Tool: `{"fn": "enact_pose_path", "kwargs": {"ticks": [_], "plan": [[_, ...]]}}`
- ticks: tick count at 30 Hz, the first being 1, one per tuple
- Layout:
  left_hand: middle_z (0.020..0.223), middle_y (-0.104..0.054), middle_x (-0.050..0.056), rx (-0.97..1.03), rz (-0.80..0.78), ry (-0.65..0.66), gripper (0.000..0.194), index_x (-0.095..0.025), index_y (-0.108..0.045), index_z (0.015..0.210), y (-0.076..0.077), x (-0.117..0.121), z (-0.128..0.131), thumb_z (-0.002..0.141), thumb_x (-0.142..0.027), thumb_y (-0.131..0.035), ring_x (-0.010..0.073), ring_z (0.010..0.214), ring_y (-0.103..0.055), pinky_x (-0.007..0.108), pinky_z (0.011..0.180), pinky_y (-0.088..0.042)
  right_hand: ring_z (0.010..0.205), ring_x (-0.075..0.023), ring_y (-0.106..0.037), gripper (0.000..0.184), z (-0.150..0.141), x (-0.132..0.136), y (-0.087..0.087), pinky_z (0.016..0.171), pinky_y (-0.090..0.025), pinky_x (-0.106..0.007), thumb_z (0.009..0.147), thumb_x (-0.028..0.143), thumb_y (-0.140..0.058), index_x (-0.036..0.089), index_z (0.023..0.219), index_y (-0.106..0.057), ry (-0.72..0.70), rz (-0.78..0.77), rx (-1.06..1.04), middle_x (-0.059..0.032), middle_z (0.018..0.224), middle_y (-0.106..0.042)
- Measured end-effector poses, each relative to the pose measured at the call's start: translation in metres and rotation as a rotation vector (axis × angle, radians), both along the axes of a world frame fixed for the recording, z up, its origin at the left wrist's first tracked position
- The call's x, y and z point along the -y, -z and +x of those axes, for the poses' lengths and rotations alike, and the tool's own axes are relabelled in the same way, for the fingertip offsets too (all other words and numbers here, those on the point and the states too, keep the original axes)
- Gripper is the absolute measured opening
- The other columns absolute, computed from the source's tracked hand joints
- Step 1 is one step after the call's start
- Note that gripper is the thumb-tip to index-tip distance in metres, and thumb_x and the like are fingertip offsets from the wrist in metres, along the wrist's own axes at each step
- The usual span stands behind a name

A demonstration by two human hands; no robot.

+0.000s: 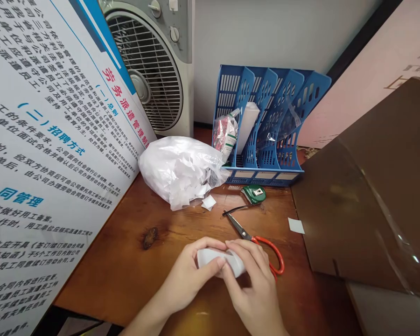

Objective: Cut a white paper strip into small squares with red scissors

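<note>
My left hand (pixel 191 266) and my right hand (pixel 254 275) meet at the front of the wooden table, both closed around a piece of white paper (pixel 236 263). The paper looks curved or folded; its exact shape is partly hidden by my fingers. Both thumbs press on its near side. Just beyond my right hand lie scissors (pixel 243 232) with red handles, partly covered by that hand. A green tape measure (pixel 255 193) with a black strap rests farther back. Beyond my hands, to the left, a clear plastic bag (pixel 161 163) is full of small white paper pieces.
A blue file rack (pixel 266 170) stands at the back, holding a white box (pixel 248 123) and plastic packets. Loose paper pieces (pixel 209 202) lie on the table (pixel 126 270). A box fan (pixel 150 70) and a printed board (pixel 56 140) border the left; a brown cardboard box (pixel 364 196) stands right.
</note>
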State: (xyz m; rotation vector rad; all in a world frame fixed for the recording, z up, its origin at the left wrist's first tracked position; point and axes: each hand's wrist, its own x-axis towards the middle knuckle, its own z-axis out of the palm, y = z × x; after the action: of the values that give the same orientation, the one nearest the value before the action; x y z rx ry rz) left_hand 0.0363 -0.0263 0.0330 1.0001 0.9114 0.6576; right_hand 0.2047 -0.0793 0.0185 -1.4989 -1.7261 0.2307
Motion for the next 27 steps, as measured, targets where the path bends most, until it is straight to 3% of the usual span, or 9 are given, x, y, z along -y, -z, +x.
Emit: {"fn": "enact_pose_path", "kwargs": {"ticks": [4,10,14,18,23,27], "plan": [[0.108,-0.076,0.008,-0.065,0.059,0.009,0.026,-0.019,-0.066,0.115,-0.006,0.001,-0.009,0.094,-0.035,-0.068,0.0191,0.093,-0.071,0.028,0.085,-0.056,0.1,-0.0194,-0.062,0.016,0.018,0.008,-0.006,0.085,-0.053,-0.032,0.093,0.019,-0.061,0.027,0.106,-0.064,-0.018,-0.203,-0.083,-0.0038,0.107,-0.064],[0.108,-0.078,0.003,-0.226,0.37,0.055,0.016,-0.025,-0.071,0.111,-0.017,0.0,-0.019,0.098,-0.028,-0.062,0.0172,0.1,-0.074,0.024,0.09,-0.055,0.118,-0.0208,-0.062,0.049,0.027,0.014,-0.014,0.079,-0.06,-0.026,0.089,0.016,-0.051,0.034,0.135,-0.055,0.053,-0.385,-0.157,-0.0049,0.136,-0.054],[0.104,-0.079,0.0,-0.273,0.449,-0.069,0.013,-0.026,-0.074,0.104,-0.017,0.0,-0.027,0.097,-0.026,-0.064,0.0155,0.095,-0.074,0.021,0.086,-0.056,0.116,-0.0196,-0.065,0.049,0.03,0.011,-0.009,0.08,-0.061,-0.023,0.088,0.019,-0.054,0.033,0.135,-0.056,0.186,-0.442,-0.401,-0.0039,0.137,-0.058],[0.105,-0.079,0.004,-0.288,0.322,-0.198,0.016,-0.023,-0.074,0.104,-0.01,-0.002,-0.035,0.094,-0.033,-0.068,0.0183,0.097,-0.073,0.022,0.084,-0.057,0.115,-0.0227,-0.068,0.042,0.038,0.012,0.006,0.09,-0.06,-0.026,0.085,0.032,-0.071,0.024,0.126,-0.061,0.315,-0.411,-0.773,-0.0085,0.128,-0.067],[0.107,-0.077,0.007,-0.328,0.112,-0.163,0.034,-0.019,-0.071,0.115,0.007,-0.008,-0.037,0.091,-0.043,-0.07,0.022,0.095,-0.072,0.028,0.08,-0.06,0.104,-0.0274,-0.072,0.06,0.049,0.01,0.01,0.088,-0.061,-0.033,0.068,0.037,-0.089,0.016,0.12,-0.067,0.565,-0.334,-1.132,-0.014,0.123,-0.071],[0.106,-0.077,0.008,-0.35,0.04,-0.166,0.039,-0.016,-0.072,0.114,0.016,-0.015,-0.042,0.087,-0.045,-0.073,0.0232,0.096,-0.071,0.028,0.079,-0.06,0.103,-0.0244,-0.072,0.06,0.059,0.006,0.0,0.084,-0.059,-0.026,0.07,0.047,-0.087,0.018,0.12,-0.071,0.706,-0.257,-1.041,-0.0125,0.11,-0.075]]}}
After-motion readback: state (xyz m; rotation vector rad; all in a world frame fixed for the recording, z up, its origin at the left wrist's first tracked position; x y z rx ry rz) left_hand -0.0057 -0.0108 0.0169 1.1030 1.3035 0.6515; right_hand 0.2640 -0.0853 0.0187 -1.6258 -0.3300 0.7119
